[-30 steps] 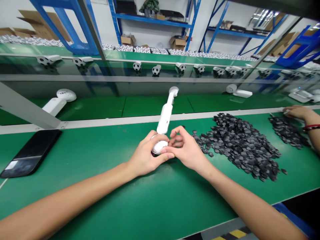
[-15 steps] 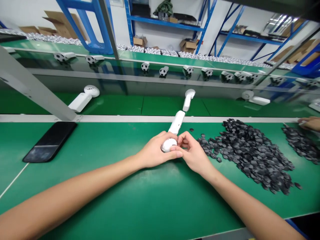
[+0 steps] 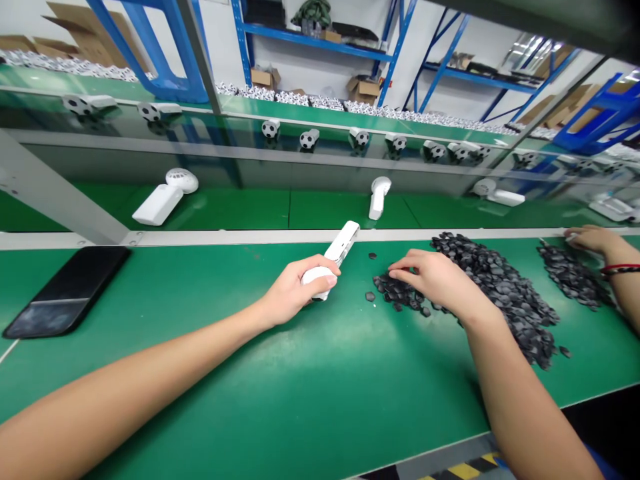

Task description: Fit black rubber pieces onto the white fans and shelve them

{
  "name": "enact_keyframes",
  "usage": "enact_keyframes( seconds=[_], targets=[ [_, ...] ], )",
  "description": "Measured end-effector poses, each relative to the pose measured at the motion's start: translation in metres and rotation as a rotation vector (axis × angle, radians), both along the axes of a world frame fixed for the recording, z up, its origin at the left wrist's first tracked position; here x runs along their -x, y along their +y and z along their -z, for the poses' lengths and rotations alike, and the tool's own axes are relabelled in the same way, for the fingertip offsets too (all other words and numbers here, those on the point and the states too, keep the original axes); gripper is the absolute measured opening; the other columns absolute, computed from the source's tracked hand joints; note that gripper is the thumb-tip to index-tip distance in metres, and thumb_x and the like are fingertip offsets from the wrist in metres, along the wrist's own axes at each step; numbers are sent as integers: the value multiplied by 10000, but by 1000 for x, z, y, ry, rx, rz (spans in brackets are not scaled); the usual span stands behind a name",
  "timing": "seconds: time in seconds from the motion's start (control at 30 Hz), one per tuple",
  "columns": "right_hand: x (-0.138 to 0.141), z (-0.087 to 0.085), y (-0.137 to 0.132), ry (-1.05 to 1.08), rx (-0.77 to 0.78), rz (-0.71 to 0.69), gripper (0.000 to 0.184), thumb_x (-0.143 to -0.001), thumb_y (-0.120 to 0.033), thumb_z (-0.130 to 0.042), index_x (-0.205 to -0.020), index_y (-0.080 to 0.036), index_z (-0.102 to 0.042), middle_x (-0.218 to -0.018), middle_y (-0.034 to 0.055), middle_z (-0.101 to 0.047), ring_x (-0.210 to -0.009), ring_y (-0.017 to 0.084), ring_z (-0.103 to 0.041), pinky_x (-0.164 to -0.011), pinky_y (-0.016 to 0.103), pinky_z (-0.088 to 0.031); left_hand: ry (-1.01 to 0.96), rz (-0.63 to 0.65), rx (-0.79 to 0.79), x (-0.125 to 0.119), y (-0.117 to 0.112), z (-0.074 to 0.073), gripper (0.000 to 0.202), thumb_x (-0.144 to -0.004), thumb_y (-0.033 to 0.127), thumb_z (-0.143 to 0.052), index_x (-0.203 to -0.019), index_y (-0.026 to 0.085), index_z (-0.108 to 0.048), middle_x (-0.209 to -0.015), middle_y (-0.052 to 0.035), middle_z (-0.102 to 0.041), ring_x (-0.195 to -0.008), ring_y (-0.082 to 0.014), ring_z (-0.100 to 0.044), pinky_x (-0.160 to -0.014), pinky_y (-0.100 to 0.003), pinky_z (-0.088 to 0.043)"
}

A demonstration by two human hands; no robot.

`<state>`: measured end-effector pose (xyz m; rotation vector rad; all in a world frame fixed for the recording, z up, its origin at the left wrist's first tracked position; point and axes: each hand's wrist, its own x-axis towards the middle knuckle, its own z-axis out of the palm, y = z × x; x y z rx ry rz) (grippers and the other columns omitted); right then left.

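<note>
My left hand (image 3: 293, 288) is closed around the round head of a white handheld fan (image 3: 336, 252), whose handle points away toward the conveyor. My right hand (image 3: 434, 280) rests palm down on the near edge of a heap of small black parts (image 3: 500, 297), fingers curled onto the pieces; what they pinch, if anything, is hidden. A few loose black parts (image 3: 371, 296) lie between the two hands on the green table (image 3: 280, 387).
Behind the table runs a green conveyor with white fans (image 3: 165, 195) (image 3: 379, 195) (image 3: 497, 193) lying on it. A black phone (image 3: 65, 291) lies at the left. Another person's hand (image 3: 595, 240) works at a second black pile (image 3: 570, 277) on the right. Blue racks stand behind.
My right hand has left the fan head and moved right onto the black parts pile. My left hand still holds the fan.
</note>
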<state>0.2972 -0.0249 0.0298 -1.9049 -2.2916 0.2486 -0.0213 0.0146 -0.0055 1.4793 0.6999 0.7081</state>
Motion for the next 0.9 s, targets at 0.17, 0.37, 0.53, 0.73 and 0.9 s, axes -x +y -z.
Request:
enact_keyframes(
  seconds=[0.17, 0.37, 0.53, 0.73, 0.9],
  targets=[
    [4, 7, 3, -47, 31, -15, 214, -972, -390, -645, -1004, -276, -823, -1034, 48, -760, -851, 239, -711, -725, 340, -506, 64, 37, -43, 1, -1, -2, 338, -959, 450, -662, -1226, 244, -668, -842, 2, -592, -642, -112, -470, -568, -229, -380],
    [24, 6, 4, 106, -149, 86, 209, -968, -348, -595, -849, -227, -719, -899, 58, -746, -762, 227, -690, -695, 348, -509, -53, -36, -148, -1, -4, 11, 767, -897, 364, -764, -1531, 275, -341, -1266, -100, -575, -985, -217, -581, -890, -368, -487],
    [58, 7, -5, 775, 108, 163, 314, -929, -520, -691, -940, -208, -717, -699, 25, -739, -591, 185, -690, -608, 312, -582, -5, -56, -168, -1, 0, 17, 582, -889, 335, -760, -1352, 206, -432, -1180, -89, -568, -979, -219, -568, -873, -361, -476],
    [84, 5, -19, 1031, 351, 91, 367, -891, -484, -765, -1120, -201, -804, -961, 91, -825, -899, 254, -793, -826, 375, -650, 11, 21, -199, -1, -5, 8, 573, -913, 321, -735, -1353, 223, -381, -1168, -66, -551, -957, -192, -568, -813, -313, -487],
    [94, 10, -20, 1077, 386, 125, 305, -836, -476, -825, -853, -176, -769, -758, 59, -794, -707, 206, -767, -684, 320, -641, 79, 81, -275, -2, -8, 7, 590, -919, 300, -716, -1399, 223, -382, -1227, -97, -588, -981, -213, -605, -790, -311, -493]
  ],
)
